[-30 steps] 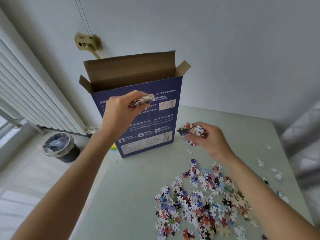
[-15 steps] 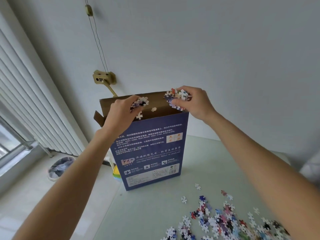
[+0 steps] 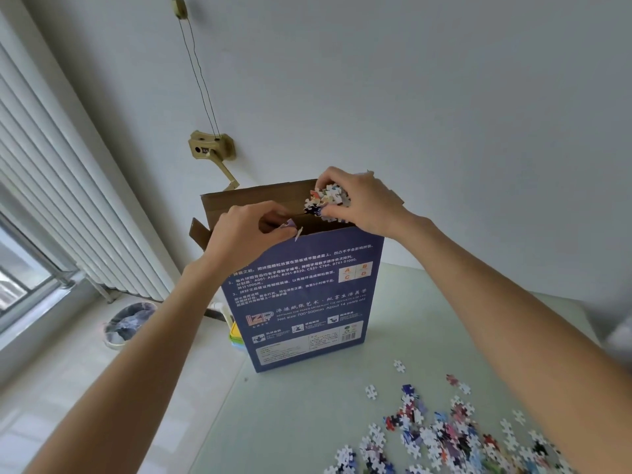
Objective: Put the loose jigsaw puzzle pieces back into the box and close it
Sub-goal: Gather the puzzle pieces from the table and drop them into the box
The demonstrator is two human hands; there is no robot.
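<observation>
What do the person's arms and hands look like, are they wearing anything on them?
Both are bare. The left hand and right hand show no gloves, and I can make out no rings. Both forearms are uncovered from wrist to the picture's edge: no sleeves, watch or bracelet show. Any clothing higher up is out of view.

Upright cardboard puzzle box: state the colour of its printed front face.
Dark blue with white text, on the upright cardboard puzzle box; head view.

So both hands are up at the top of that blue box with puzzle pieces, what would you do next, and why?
Probably let the fingers loosen so the pieces drop in. The right hand grips a clump of puzzle pieces over the open top of the blue box, and the left hand pinches a few at the rim. Many loose pieces are left on the table.
</observation>
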